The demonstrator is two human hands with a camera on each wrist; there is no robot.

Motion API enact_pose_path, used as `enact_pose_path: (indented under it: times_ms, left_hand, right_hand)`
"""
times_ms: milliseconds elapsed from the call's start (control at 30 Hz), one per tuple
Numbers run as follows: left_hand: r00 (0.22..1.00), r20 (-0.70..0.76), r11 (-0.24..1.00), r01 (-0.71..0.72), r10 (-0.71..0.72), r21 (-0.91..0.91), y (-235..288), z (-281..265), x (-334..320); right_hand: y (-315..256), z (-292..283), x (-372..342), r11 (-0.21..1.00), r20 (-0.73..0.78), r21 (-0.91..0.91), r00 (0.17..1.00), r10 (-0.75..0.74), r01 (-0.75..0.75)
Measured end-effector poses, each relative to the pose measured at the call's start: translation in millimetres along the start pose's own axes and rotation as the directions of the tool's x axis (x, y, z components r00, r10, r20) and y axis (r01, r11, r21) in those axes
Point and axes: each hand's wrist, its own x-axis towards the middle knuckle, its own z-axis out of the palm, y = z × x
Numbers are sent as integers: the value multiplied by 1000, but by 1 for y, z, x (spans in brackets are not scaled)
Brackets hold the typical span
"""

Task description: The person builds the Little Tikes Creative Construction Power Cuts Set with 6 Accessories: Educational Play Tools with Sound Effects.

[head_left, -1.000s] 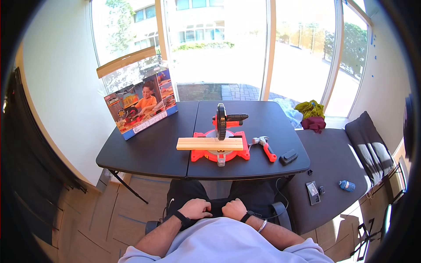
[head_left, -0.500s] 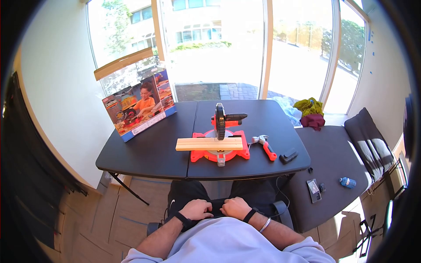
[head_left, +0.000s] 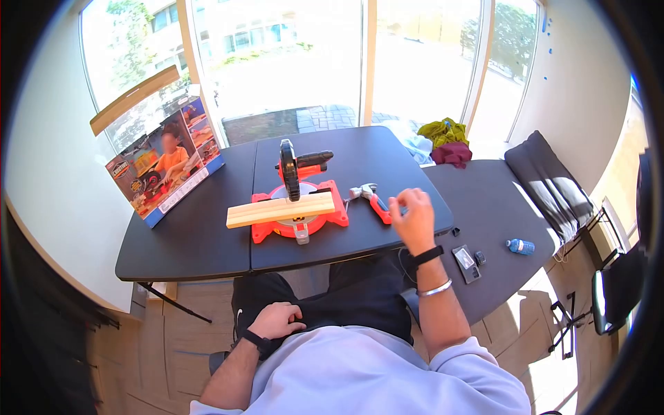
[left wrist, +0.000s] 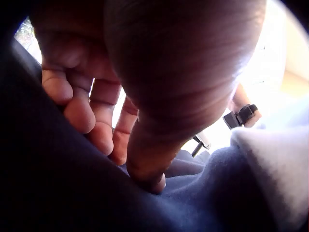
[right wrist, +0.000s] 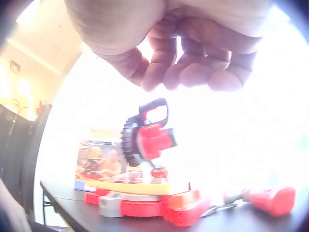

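My left hand [head_left: 278, 320] rests on the dark trousers at my lap, its fingers loosely bent; the left wrist view shows the fingers [left wrist: 101, 137] against the cloth. My right hand [head_left: 415, 220] is raised over the table's right front part, holding nothing, its fingers [right wrist: 193, 72] hanging loosely bent in the right wrist view. Below and beside it lies a hammer [head_left: 377, 206] with a red handle, partly hidden by the hand. Left of the hammer stands a red and black toy miter saw [head_left: 290, 169], a light wooden board [head_left: 263, 211] lying across its base.
A printed box [head_left: 162, 162] stands at the left of the black table [head_left: 187, 252]. On the grey bench [head_left: 484, 200] to the right are a blue bottle [head_left: 520, 246], small dark devices and a cushion [head_left: 546, 180]. Yellow-green and maroon cloths [head_left: 449, 153] lie behind.
My right hand has risen from my lap to above the table by the hammer. The left hand stays on the lap. The head view has turned to the right.
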Motion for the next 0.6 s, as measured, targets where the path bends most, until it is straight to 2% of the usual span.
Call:
enact_pose_path:
  times_ms: [33,100,133,200,233,333,467,533,600]
  left_hand:
    - [1000,2,1000,3,-3,-2,-1,0,0]
    - [1000,-3,1000,0,0,-2,0,1,0]
    - [1000,-1,1000,-8,8,-1,0,0,0]
    - [1000,4,1000,5,-5,1,-2,1,1]
    - [1000,10,1000,5,-5,2,-1,1,1]
    - [1000,30,1000,7,-8,9,1,-1,2]
    - [997,62,999,35,-35,9,4,-4,2]
    - [998,60,999,37,-37,7,1,-2,3]
    - [1000,28,1000,-7,7,2,-4,2,2]
  right_hand:
    - [18,3,-1,1000,0,5,1000,-6,6]
    - [48,8,-6,952,82,-261,980,184,-157]
    - [58,11,-10,956,81,-254,981,174,-148]
    - [78,15,-20,884,243,-414,909,338,-218]
    - [83,11,-18,879,356,-400,840,410,-260]
    - [92,8,-18,876,411,-373,791,453,-307]
    - [104,7,-14,876,418,-350,782,463,-331]
    - [95,-3,-10,860,450,-359,740,499,-362]
    - [89,-13,-10,869,420,-347,771,480,-352]
